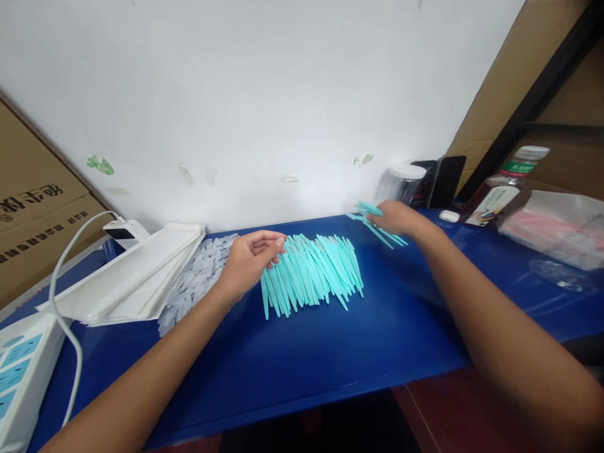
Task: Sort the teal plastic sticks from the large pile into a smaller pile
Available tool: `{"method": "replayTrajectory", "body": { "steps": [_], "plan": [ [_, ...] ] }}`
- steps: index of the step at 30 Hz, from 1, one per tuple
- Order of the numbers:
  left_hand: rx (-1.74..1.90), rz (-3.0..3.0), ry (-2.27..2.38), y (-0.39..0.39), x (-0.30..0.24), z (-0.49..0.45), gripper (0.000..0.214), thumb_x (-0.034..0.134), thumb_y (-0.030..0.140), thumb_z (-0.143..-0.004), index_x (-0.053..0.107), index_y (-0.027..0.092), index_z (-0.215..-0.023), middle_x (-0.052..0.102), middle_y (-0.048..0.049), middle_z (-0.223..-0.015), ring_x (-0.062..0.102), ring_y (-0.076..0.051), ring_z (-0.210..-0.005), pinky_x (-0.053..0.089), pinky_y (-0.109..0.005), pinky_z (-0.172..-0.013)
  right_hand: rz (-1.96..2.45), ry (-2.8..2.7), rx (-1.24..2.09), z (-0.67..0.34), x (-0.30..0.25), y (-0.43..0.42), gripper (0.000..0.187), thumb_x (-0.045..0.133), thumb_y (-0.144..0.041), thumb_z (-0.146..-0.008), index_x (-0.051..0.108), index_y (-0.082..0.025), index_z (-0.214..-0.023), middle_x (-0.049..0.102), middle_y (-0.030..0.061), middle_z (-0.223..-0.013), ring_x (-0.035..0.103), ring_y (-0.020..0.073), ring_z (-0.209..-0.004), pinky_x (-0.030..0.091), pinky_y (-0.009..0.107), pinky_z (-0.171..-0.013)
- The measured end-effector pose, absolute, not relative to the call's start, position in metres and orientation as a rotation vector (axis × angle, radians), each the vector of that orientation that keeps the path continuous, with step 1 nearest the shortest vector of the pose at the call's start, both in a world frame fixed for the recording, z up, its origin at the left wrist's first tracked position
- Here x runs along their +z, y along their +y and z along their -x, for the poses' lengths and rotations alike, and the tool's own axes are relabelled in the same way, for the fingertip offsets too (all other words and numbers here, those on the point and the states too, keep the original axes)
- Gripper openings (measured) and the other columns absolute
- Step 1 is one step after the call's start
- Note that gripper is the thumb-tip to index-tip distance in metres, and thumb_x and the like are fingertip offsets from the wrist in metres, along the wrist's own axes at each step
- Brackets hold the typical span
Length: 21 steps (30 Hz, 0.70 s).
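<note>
A dense row of slim turquoise sticks (311, 274), which look like eyebrow razors, lies side by side on the blue table. My left hand (252, 258) is at the row's upper left end, thumb and forefinger pinched together; what is between them is too small to make out. Farther back and right, my right hand (394, 218) is closed around a loose, fanned bunch of turquoise eyebrow razors (369, 209), slightly blurred. Some of these stick out below its fingers. Left of the row, partly behind my left hand, lies a heap of translucent greyish caps (201, 270).
White paper sleeves (127, 283) lie left of the caps, near a power strip (28, 371) and white cable (59, 308). Along the back right stand a lidded jar (406, 179), a phone (446, 182) and a bottle (503, 189). A plastic bag (557, 226) lies at right.
</note>
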State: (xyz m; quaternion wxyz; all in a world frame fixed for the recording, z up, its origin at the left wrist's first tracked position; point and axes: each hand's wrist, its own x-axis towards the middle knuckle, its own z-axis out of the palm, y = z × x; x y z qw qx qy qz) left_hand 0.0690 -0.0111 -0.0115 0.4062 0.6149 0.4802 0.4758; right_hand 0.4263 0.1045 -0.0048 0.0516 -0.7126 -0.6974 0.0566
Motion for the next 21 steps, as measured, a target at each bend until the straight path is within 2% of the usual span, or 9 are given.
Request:
{"method": "replayTrajectory", "body": {
  "steps": [2, 4, 13, 15, 17, 19, 21],
  "plan": [
    [1.192, -1.565, 1.207, -0.011, -0.010, -0.069, 0.037, 0.082, 0.048, -0.086, 0.081, 0.015, -0.104, 0.077, -0.0083, -0.085, 0.064, -0.014, -0.066, 0.051, -0.026, -0.058, 2.303, -2.100, 0.125, -0.431, -0.012, 0.108, 0.044, 0.059, -0.043, -0.104, 0.075, -0.005, -0.121, 0.074, 0.0277, -0.122, 0.073, 0.0344, -0.107, 0.052, 0.035, -0.082],
    [1.185, -1.578, 1.209, -0.011, -0.009, -0.068, 0.037, 0.082, 0.048, -0.086, 0.081, 0.015, -0.104, 0.077, -0.0086, -0.086, 0.065, -0.014, -0.067, 0.051, -0.026, -0.059, 2.348, -2.089, 0.116, -0.431, -0.019, 0.108, 0.047, 0.060, -0.042, -0.103, 0.072, -0.005, -0.128, 0.072, 0.0290, -0.129, 0.072, 0.0362, -0.113, 0.053, 0.037, -0.084],
    [1.146, -1.613, 1.204, -0.010, -0.008, -0.066, 0.034, 0.080, 0.045, -0.087, 0.080, 0.016, -0.104, 0.077, -0.0089, -0.086, 0.065, -0.015, -0.066, 0.052, -0.027, -0.059, 2.422, -2.033, 0.065, -0.420, -0.026, 0.103, 0.047, 0.066, -0.041, -0.099, 0.071, -0.007, -0.130, 0.071, 0.0297, -0.129, 0.071, 0.0418, -0.116, 0.055, 0.042, -0.084],
    [1.142, -1.629, 1.206, -0.011, -0.008, -0.066, 0.033, 0.079, 0.045, -0.088, 0.080, 0.016, -0.103, 0.077, -0.0086, -0.085, 0.065, -0.015, -0.066, 0.052, -0.027, -0.058, 2.377, -2.051, 0.053, -0.416, -0.019, 0.101, 0.042, 0.062, -0.042, -0.102, 0.073, -0.008, -0.125, 0.072, 0.0275, -0.126, 0.071, 0.0386, -0.114, 0.053, 0.040, -0.084],
    [1.138, -1.665, 1.217, -0.011, -0.008, -0.066, 0.034, 0.078, 0.046, -0.088, 0.080, 0.016, -0.103, 0.077, -0.0088, -0.085, 0.066, -0.016, -0.067, 0.052, -0.028, -0.059, 2.192, -2.114, 0.173, -0.409, -0.010, 0.095, 0.036, 0.058, -0.041, -0.105, 0.077, -0.011, -0.112, 0.076, 0.0206, -0.114, 0.072, 0.0310, -0.103, 0.052, 0.034, -0.081],
    [1.140, -1.733, 1.248, -0.011, -0.010, -0.067, 0.035, 0.077, 0.047, -0.089, 0.080, 0.016, -0.104, 0.078, -0.0096, -0.087, 0.068, -0.017, -0.070, 0.053, -0.028, -0.060, 1.834, -2.166, 0.514, -0.398, 0.001, 0.084, 0.036, 0.057, -0.043, -0.106, 0.077, -0.014, -0.099, 0.074, 0.0115, -0.091, 0.069, 0.0219, -0.083, 0.049, 0.029, -0.072],
    [1.155, -1.800, 1.284, -0.011, -0.012, -0.067, 0.036, 0.075, 0.049, -0.091, 0.080, 0.016, -0.106, 0.078, -0.0102, -0.089, 0.069, -0.018, -0.072, 0.054, -0.029, -0.062, 1.423, -2.128, 0.949, -0.384, 0.009, 0.068, 0.039, 0.059, -0.051, -0.105, 0.075, -0.017, -0.098, 0.063, 0.0033, -0.075, 0.057, 0.0152, -0.064, 0.044, 0.026, -0.059]
  ]
}}
